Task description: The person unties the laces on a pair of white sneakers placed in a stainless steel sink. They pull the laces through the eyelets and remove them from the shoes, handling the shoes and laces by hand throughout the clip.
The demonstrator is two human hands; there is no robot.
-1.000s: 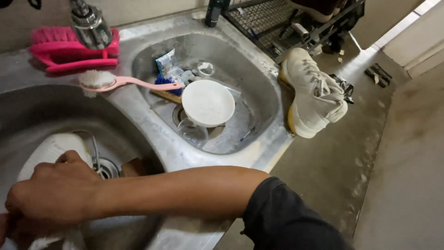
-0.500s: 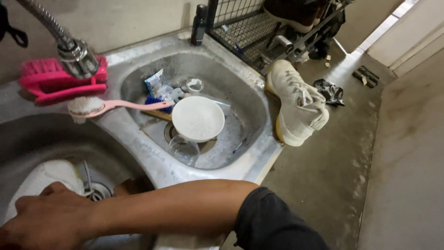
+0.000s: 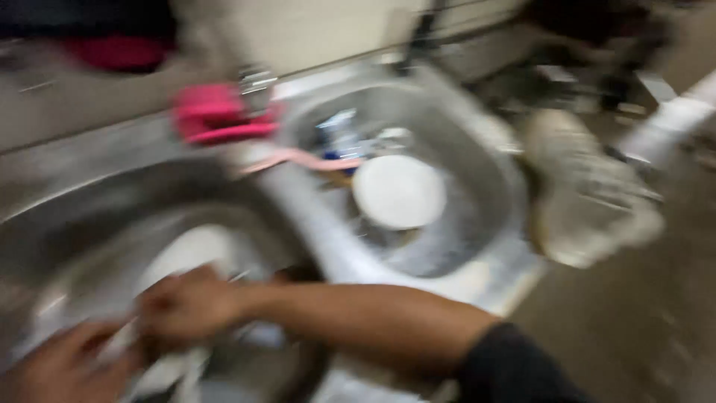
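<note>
Right hand (image 3: 186, 306): in left basin (image 3: 97, 216), closed on white item (image 3: 186, 257); blurred.
Left hand (image 3: 63, 366): beside it, touching same item; grip unclear.
Right basin (image 3: 477, 172): white bowl (image 3: 399, 192).
Rim: shoe (image 3: 589, 194).

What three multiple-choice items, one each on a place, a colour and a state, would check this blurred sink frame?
1. Where does the white round dish lie?
A. in the far sink basin
B. on the floor
C. on the shoe

2. What colour is the brush on the sink's back edge?
A. green
B. pink
C. black

3. How is the pale shoe placed?
A. inside the near basin
B. in the right hand
C. on the sink's outer edge

Key: 1 A, the dish sits inside the far basin. 2 B, the brush is bright pink. 3 C, the shoe rests at the rim, apart from the right hand.
</note>
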